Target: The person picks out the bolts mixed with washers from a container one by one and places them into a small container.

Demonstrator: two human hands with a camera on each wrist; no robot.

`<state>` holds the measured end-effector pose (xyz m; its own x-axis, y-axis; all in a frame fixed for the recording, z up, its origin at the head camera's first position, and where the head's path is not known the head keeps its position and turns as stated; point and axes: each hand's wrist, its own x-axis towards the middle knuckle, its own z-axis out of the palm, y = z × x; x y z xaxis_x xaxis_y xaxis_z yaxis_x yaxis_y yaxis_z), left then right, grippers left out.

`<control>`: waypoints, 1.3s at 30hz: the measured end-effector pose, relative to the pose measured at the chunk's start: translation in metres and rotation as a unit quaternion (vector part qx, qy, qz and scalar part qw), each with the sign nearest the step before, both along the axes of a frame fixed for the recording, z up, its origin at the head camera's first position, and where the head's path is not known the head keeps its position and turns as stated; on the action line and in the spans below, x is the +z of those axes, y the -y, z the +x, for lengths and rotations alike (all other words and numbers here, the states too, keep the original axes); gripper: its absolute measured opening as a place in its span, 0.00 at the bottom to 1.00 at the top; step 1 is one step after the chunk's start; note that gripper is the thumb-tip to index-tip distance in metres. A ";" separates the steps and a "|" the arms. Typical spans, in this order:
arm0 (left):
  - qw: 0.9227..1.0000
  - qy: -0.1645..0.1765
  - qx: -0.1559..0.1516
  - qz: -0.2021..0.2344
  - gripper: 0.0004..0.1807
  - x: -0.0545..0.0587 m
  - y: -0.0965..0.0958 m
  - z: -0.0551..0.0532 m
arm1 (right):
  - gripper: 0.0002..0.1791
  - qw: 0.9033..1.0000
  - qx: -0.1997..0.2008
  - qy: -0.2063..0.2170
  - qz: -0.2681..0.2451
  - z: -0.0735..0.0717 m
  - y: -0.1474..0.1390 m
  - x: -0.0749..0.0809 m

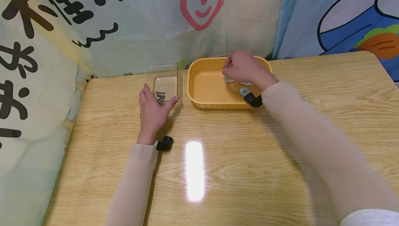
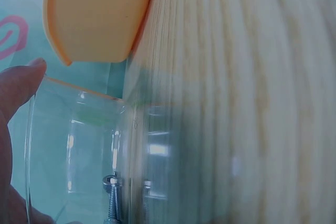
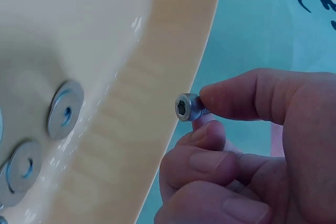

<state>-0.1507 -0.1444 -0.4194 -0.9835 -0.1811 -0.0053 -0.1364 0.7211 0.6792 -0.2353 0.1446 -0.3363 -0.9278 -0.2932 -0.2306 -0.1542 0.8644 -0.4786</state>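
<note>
My left hand holds the near end of a clear plastic box, thumb at its right side and fingers at its left. Several metal screws lie inside the box; one screw shows through its wall in the left wrist view. Over the right part of a yellow tray is my right hand, which pinches a socket head screw between thumb and fingertip. Its hex recess faces the wrist camera, while the fingers hide most of the shank. Flat washers lie in the tray below.
Box and tray stand side by side at the back of the wooden table, close to a printed cloth. Another washer lies near the tray's front right. A black wrist camera overlaps the tray's front rim.
</note>
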 end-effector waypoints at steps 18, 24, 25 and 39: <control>1.000 0.001 0.001 0.003 0.66 0.001 0.000 0.001 | 0.15 0.999 0.001 -0.013 -0.047 0.011 0.021 -0.003; 1.000 0.001 0.001 0.003 0.66 0.001 0.000 0.001 | 0.13 0.998 -0.004 -0.019 -0.057 0.015 0.030 -0.006; 1.000 0.000 0.001 0.003 0.66 0.001 0.000 0.001 | 0.13 0.998 -0.004 -0.018 -0.060 0.015 0.031 -0.007; 1.000 0.000 -0.001 0.000 0.66 0.001 -0.001 0.001 | 0.11 0.994 0.015 -0.041 -0.103 0.023 0.052 -0.011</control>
<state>-0.1501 -0.1432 -0.4181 -0.9838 -0.1793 -0.0059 -0.1355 0.7212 0.6793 -0.2118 0.0923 -0.3476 -0.9307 -0.3550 -0.0876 -0.2245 0.7438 -0.6296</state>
